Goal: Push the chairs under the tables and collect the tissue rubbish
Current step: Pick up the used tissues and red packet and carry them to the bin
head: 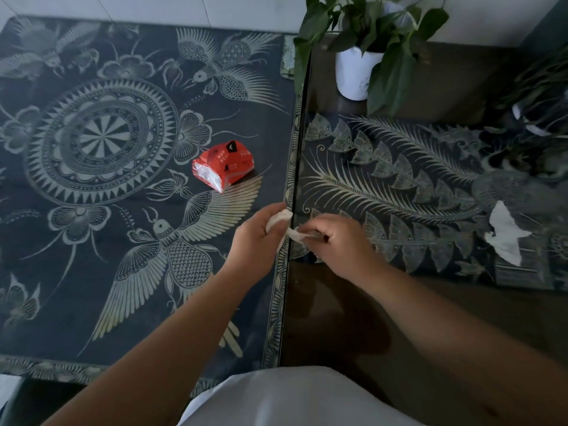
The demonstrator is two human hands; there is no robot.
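Both gripping: left hand (256, 233) and right hand (339, 241) bunching used tissue (287, 224) together for carrying; another tissue (505, 233) waiting.

Patterned tables (92, 272), tissue pack (223, 166), crumpled tissue (505, 235), plant pot (353, 72)

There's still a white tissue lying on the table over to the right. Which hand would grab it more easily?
The right hand, probably: the loose tissue lies on its side, while the left hand would have to cross over.
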